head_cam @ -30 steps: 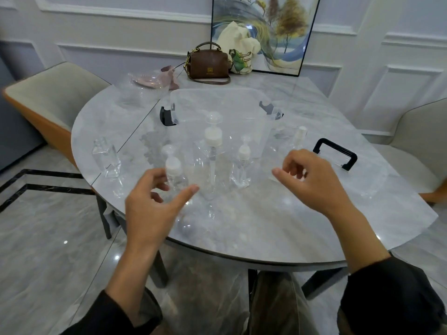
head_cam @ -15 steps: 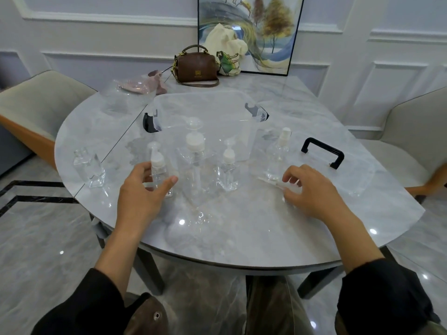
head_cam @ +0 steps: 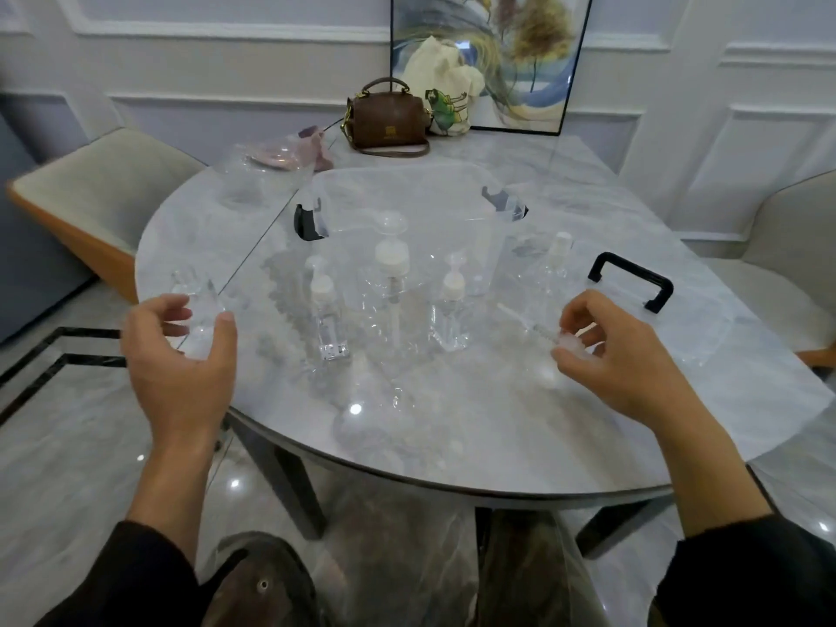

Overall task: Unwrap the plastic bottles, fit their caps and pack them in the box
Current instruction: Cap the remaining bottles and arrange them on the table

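Marble worktop (head_cam: 497,427), round, set before a white panelled wall. A framed picture (head_cam: 520,61), a cloth bag (head_cam: 445,79) and a brown handbag (head_cam: 389,117) stand at its far edge, and crumpled clear wrap (head_cam: 271,158) lies at far left. At centre rear is a clear box (head_cam: 452,205) with black latches, open on top. Its lid (head_cam: 705,330), with a black handle, lies flat on the right.

Before the box stand three capped bottles: a tall bottle (head_cam: 391,282) between a short left bottle (head_cam: 324,312) and a short right bottle (head_cam: 452,307). A fourth bottle (head_cam: 559,260) stands just right of the box.

Left hand (head_cam: 181,359): fingers and thumb curled round an uncapped bottle (head_cam: 201,316) at the worktop's left edge; whether it is lifted cannot be told.

Right hand (head_cam: 610,350): thumb and fingertips pinching a white cap (head_cam: 568,343), held near the lid. The cap's thin tube (head_cam: 520,319) points toward the capped bottles.
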The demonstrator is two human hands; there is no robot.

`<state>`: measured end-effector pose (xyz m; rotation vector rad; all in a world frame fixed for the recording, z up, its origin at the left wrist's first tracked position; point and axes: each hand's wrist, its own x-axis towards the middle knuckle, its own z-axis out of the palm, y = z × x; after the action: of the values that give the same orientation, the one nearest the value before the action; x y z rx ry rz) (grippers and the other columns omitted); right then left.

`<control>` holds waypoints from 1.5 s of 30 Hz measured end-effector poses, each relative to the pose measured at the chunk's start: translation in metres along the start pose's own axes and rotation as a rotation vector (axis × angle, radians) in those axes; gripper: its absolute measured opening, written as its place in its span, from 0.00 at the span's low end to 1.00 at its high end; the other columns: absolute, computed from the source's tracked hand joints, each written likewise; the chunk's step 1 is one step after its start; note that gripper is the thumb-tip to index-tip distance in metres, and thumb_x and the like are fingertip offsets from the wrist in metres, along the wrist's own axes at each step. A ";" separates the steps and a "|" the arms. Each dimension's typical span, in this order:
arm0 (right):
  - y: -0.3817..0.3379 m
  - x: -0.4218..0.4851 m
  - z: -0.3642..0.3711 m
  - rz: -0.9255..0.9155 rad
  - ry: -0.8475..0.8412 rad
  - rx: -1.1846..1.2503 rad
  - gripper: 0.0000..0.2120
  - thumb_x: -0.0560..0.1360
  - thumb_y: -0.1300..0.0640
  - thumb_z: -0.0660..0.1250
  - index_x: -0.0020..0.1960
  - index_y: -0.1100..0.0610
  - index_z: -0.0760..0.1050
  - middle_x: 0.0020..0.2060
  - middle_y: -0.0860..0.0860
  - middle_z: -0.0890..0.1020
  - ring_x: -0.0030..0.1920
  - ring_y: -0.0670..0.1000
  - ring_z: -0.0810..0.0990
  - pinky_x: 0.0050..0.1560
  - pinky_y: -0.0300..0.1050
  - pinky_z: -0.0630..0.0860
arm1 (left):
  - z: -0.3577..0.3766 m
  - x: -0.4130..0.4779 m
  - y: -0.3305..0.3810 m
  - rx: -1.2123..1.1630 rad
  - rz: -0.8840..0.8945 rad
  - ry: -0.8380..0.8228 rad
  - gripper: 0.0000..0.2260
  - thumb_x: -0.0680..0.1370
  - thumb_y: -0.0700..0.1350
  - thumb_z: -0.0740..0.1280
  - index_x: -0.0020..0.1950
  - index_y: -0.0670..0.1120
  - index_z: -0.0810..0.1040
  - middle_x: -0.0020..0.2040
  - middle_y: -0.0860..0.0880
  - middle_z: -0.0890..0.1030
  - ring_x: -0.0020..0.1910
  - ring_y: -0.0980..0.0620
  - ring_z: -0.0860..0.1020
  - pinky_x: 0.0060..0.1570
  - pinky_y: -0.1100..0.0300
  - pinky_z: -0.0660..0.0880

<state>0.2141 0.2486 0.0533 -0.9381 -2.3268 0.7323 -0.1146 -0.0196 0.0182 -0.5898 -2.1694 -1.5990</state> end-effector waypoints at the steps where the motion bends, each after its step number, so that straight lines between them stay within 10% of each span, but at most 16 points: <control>1: -0.004 -0.002 0.000 -0.013 -0.017 0.019 0.14 0.73 0.58 0.75 0.49 0.45 0.72 0.46 0.41 0.80 0.45 0.46 0.80 0.44 0.43 0.78 | -0.006 0.005 -0.007 0.017 -0.011 0.027 0.19 0.77 0.52 0.75 0.63 0.54 0.71 0.62 0.48 0.74 0.58 0.45 0.76 0.53 0.50 0.78; 10: -0.027 -0.014 0.008 -0.145 -0.169 0.267 0.12 0.73 0.63 0.77 0.51 0.52 0.78 0.47 0.47 0.85 0.45 0.52 0.82 0.45 0.53 0.80 | -0.008 0.050 -0.037 0.072 -0.233 -0.187 0.40 0.72 0.55 0.81 0.78 0.50 0.64 0.75 0.48 0.69 0.71 0.47 0.71 0.64 0.49 0.73; 21: -0.038 -0.013 0.030 -0.168 -0.126 0.426 0.08 0.75 0.60 0.76 0.53 0.53 0.82 0.45 0.52 0.83 0.43 0.60 0.79 0.46 0.63 0.78 | -0.001 0.066 -0.040 0.047 -0.274 -0.383 0.27 0.79 0.47 0.74 0.76 0.48 0.71 0.69 0.46 0.78 0.68 0.44 0.76 0.60 0.51 0.72; 30: -0.050 -0.019 0.037 -0.133 -0.174 0.561 0.10 0.74 0.62 0.77 0.53 0.55 0.81 0.47 0.58 0.83 0.48 0.65 0.79 0.51 0.64 0.79 | -0.027 0.038 -0.024 -0.005 -0.222 -0.325 0.28 0.72 0.49 0.81 0.69 0.47 0.77 0.64 0.48 0.81 0.64 0.46 0.80 0.63 0.47 0.78; 45: -0.096 -0.019 0.017 -0.318 -0.047 0.779 0.17 0.76 0.43 0.74 0.53 0.56 0.79 0.42 0.62 0.79 0.38 0.57 0.81 0.40 0.49 0.79 | -0.019 -0.078 0.052 -0.211 0.195 -0.595 0.26 0.66 0.59 0.84 0.58 0.53 0.78 0.52 0.57 0.80 0.53 0.53 0.80 0.54 0.67 0.75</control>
<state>0.1718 0.1709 0.0984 -0.1997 -1.8828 1.3700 -0.0198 -0.0327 0.0238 -1.4521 -2.2392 -1.7063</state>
